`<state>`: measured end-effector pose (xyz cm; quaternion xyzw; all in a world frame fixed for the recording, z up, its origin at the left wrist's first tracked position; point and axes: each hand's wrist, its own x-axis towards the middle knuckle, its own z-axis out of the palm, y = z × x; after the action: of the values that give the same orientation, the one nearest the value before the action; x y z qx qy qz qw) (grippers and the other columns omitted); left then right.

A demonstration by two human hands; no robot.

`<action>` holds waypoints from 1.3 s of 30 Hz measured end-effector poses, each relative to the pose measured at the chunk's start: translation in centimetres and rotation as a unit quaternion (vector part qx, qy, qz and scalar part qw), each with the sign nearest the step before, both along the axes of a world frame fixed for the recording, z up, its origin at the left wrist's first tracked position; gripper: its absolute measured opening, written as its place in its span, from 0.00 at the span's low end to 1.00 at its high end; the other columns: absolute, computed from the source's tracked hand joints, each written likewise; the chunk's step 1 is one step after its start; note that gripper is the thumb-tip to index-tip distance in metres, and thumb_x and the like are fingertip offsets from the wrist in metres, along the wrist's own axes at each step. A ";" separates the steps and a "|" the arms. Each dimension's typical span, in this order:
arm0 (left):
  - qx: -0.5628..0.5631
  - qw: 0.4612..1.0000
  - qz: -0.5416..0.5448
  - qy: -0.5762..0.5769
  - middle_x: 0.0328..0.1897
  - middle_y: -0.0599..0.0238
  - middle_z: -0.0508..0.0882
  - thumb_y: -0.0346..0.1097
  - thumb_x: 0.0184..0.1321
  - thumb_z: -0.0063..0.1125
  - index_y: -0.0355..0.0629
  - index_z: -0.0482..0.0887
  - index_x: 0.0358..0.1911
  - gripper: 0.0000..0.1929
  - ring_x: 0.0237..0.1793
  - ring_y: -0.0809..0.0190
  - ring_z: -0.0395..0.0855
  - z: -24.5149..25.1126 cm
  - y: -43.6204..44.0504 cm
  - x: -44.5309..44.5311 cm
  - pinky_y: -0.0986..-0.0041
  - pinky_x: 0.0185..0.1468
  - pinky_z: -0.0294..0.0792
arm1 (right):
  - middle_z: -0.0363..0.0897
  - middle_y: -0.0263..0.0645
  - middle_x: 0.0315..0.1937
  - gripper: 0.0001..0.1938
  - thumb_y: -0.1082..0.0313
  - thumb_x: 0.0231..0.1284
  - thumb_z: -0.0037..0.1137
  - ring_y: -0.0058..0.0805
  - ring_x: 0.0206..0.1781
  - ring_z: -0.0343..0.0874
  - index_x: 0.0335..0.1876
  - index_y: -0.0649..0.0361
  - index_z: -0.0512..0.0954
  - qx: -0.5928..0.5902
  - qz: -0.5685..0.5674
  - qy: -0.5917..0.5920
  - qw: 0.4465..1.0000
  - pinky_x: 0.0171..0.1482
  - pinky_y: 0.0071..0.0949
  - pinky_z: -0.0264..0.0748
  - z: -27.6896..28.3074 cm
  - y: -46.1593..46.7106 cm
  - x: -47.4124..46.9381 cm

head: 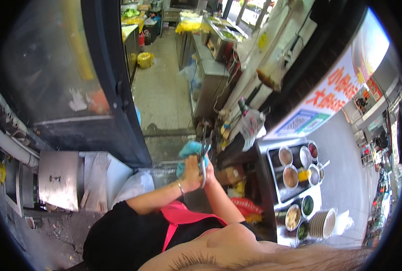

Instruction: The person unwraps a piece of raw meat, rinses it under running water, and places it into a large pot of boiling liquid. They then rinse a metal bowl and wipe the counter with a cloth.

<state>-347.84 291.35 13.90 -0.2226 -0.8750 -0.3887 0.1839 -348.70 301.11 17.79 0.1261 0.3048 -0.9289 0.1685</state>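
Note:
My left hand (pixel 191 173), with a silver bracelet at the wrist, is closed over a teal cloth (pixel 190 149). Against it, my right hand (pixel 210 174) grips a long metal tool (pixel 204 166) that looks like tongs or scissors. This tool passes between my hands, its narrow ends pointing away from me. Folds of the cloth show above and left of my fingers and beside the tool. My fingers and the cloth hide part of the grip. Both hands are in front of my pink apron (pixel 184 215), over a doorway threshold.
At right, a counter holds a tray (pixel 272 176) of seasoning containers, bowls of greens and stacked bowls (pixel 322 223). A dark-framed glass door (pixel 119 95) stands left. Beyond the threshold, a kitchen floor (pixel 160 91) runs between counters past a yellow-lined bin (pixel 145 60). A metal box (pixel 58 179) sits lower left.

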 end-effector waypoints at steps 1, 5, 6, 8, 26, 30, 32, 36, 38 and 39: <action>0.080 0.995 -0.032 -0.046 0.48 0.45 0.69 0.53 0.49 0.59 0.38 0.68 0.51 0.31 0.48 0.41 0.66 -0.1 0.9 -1.9 0.55 0.52 0.59 | 0.76 0.36 0.33 0.18 0.48 0.67 0.45 0.26 0.35 0.77 0.36 0.56 0.73 0.028 -0.011 -0.003 1.000 0.37 0.25 0.75 -0.6 0.5 -2.2; 0.206 0.959 -0.142 -0.132 0.39 0.50 0.78 0.53 0.55 0.58 0.39 0.76 0.42 0.23 0.42 0.44 0.76 1.3 2.9 -10.0 0.59 0.47 0.68 | 0.70 0.27 0.24 0.17 0.49 0.69 0.43 0.19 0.27 0.69 0.30 0.53 0.71 0.197 -0.122 0.028 0.972 0.30 0.22 0.66 -3.6 3.0 -11.5; 0.171 0.953 -0.136 -0.209 0.40 0.52 0.79 0.51 0.56 0.59 0.38 0.77 0.43 0.22 0.41 0.47 0.77 2.1 3.0 -11.9 0.63 0.47 0.69 | 0.71 0.27 0.24 0.17 0.50 0.69 0.43 0.19 0.27 0.70 0.31 0.53 0.71 0.163 -0.100 0.056 0.980 0.30 0.23 0.67 -3.8 3.9 -13.1; 0.088 0.922 -0.122 -0.356 0.40 0.56 0.81 0.47 0.56 0.61 0.38 0.79 0.45 0.20 0.40 0.55 0.80 3.7 2.7 -15.7 0.70 0.46 0.71 | 0.71 0.28 0.24 0.16 0.49 0.68 0.44 0.22 0.26 0.70 0.32 0.53 0.72 0.166 -0.081 0.016 0.983 0.30 0.24 0.69 -3.2 5.4 -15.9; 0.261 0.866 0.080 -0.419 0.19 0.64 0.81 0.53 0.60 0.56 0.39 0.82 0.22 0.22 0.21 0.69 0.79 9.4 -7.6 -51.3 0.76 0.24 0.67 | 0.80 0.33 0.38 0.13 0.63 0.65 0.53 0.20 0.36 0.79 0.49 0.62 0.74 0.131 0.265 0.095 0.951 0.40 0.21 0.75 3.2 -0.4 -54.2; 0.124 0.896 0.268 -0.331 0.17 0.58 0.81 0.52 0.56 0.58 0.36 0.83 0.23 0.22 0.22 0.62 0.81 7.2 -14.2 -58.3 0.67 0.27 0.70 | 0.80 0.34 0.40 0.11 0.68 0.64 0.53 0.22 0.38 0.79 0.49 0.62 0.74 0.172 0.260 0.098 0.945 0.41 0.22 0.76 1.6 -5.0 -62.8; 0.100 0.892 0.263 -0.353 0.19 0.53 0.81 0.55 0.53 0.57 0.38 0.83 0.23 0.23 0.24 0.54 0.82 5.7 -17.6 -63.0 0.63 0.30 0.72 | 0.80 0.34 0.39 0.11 0.71 0.63 0.51 0.21 0.37 0.79 0.50 0.63 0.74 0.171 0.264 0.122 0.941 0.40 0.21 0.76 0.7 -8.1 -67.0; 0.042 0.896 0.260 -0.357 0.25 0.50 0.84 0.57 0.51 0.60 0.37 0.85 0.27 0.24 0.30 0.55 0.85 4.5 -22.0 -73.9 0.61 0.35 0.73 | 0.80 0.33 0.40 0.11 0.72 0.63 0.50 0.20 0.38 0.78 0.50 0.62 0.74 0.226 0.257 0.146 0.928 0.40 0.20 0.75 1.2 -13.8 -75.4; 0.111 0.883 0.202 -0.409 0.28 0.54 0.85 0.51 0.52 0.62 0.37 0.83 0.36 0.21 0.30 0.58 0.85 4.6 -23.3 -78.8 0.65 0.36 0.74 | 0.79 0.33 0.40 0.11 0.72 0.63 0.50 0.19 0.38 0.77 0.50 0.62 0.74 0.269 0.237 0.161 0.919 0.40 0.20 0.75 2.1 -15.8 -79.2; 0.136 0.867 0.173 -0.447 0.28 0.55 0.85 0.49 0.53 0.62 0.37 0.83 0.38 0.20 0.30 0.59 0.85 4.6 -23.6 -81.1 0.67 0.35 0.75 | 0.79 0.33 0.40 0.11 0.72 0.63 0.50 0.18 0.38 0.77 0.49 0.61 0.75 0.270 0.231 0.163 0.920 0.40 0.20 0.74 2.5 -16.2 -80.9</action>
<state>-428.97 267.72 18.50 0.1573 -0.8266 -0.5234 -0.1343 -429.55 284.92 20.29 -0.0606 0.5876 -0.7546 0.2858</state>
